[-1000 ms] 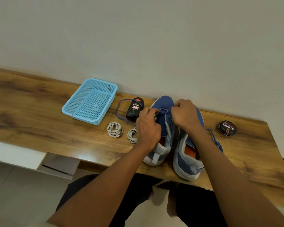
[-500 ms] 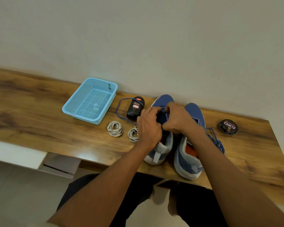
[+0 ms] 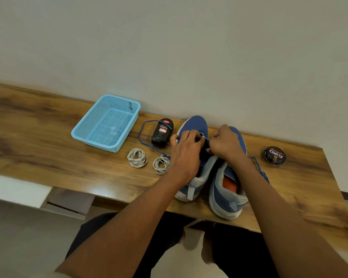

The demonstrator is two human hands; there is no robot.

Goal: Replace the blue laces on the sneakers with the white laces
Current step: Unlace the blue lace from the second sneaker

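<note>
Blue sneakers stand side by side on the wooden counter point(image 3: 48, 157), toes to the wall. Over the left sneaker point(image 3: 195, 125) both hands work: the left hand point(image 3: 186, 151) and the right hand point(image 3: 227, 146) each have a narrow grip pinching the blue lace point(image 3: 204, 136) at the eyelets. The right sneaker point(image 3: 227, 197) stands touching the left sneaker. Two white lace coils point(image 3: 137, 157) lie left of the left sneaker, near a black bottle point(image 3: 162, 132). A basket point(image 3: 107, 123) sits further left.

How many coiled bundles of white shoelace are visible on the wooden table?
2: one coiled white lace bundle lies in front of the blue basket; the other lies beside the left hand, partly hidden.
</note>
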